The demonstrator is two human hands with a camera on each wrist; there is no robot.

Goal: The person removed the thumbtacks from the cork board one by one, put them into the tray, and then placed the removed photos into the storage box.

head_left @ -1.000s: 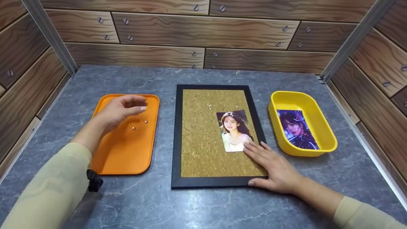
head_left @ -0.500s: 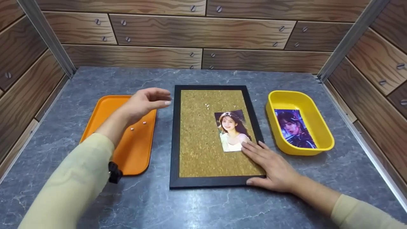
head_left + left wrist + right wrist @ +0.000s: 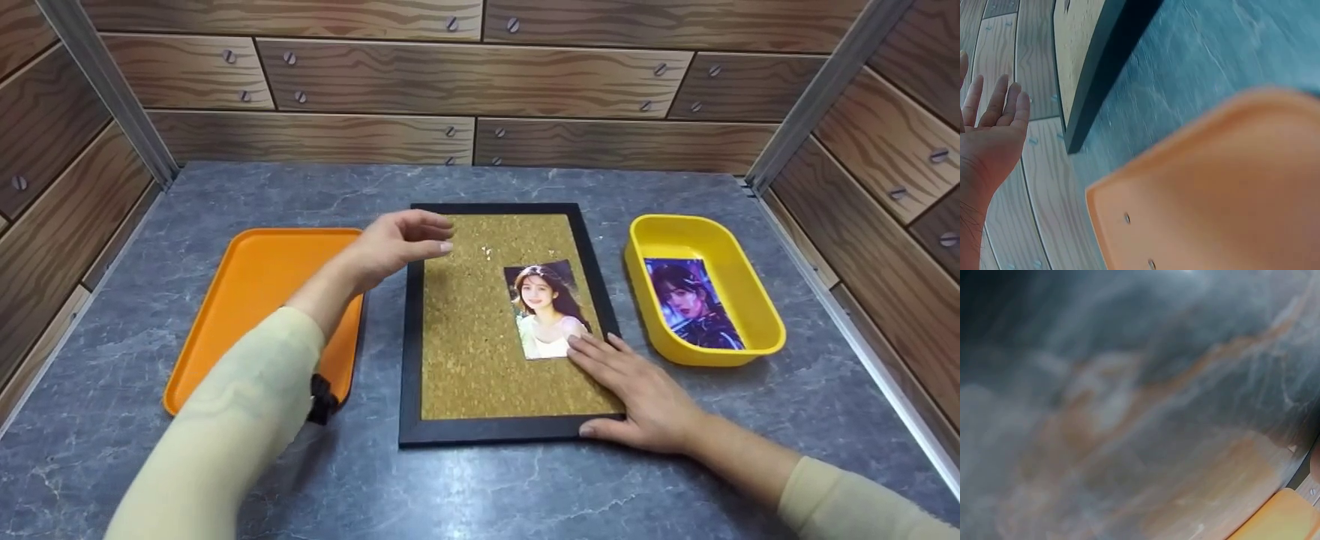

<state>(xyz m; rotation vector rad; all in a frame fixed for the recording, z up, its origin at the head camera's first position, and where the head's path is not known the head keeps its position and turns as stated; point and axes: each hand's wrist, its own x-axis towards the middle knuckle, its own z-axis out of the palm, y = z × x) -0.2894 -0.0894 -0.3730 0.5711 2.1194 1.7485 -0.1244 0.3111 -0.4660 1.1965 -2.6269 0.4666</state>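
Observation:
My left hand (image 3: 397, 244) hovers at the upper left edge of a black-framed cork board (image 3: 469, 360), thumb apart from the loosely bent fingers. Nothing shows between them in the head view; in the left wrist view the fingers of the left hand (image 3: 994, 124) look fairly straight. My right hand (image 3: 645, 397) rests on the board's lower right frame, fingers spread, fingertips touching the lower right corner of a portrait photo (image 3: 544, 311). The photo lies slightly tilted on the cork. Small shiny bits (image 3: 487, 253) sit on the cork above it.
Left of the board lies an orange tray (image 3: 262, 277), partly hidden by my left arm; two small metallic pieces (image 3: 1127, 218) in it show in the left wrist view. A yellow bin (image 3: 750, 300) on the right holds a purple-blue picture (image 3: 690, 304). Wood-patterned walls (image 3: 375, 79) enclose the table.
My left hand has moved right from above the orange tray to the cork board's left edge. The right hand stays on the frame; the view shifts slightly.

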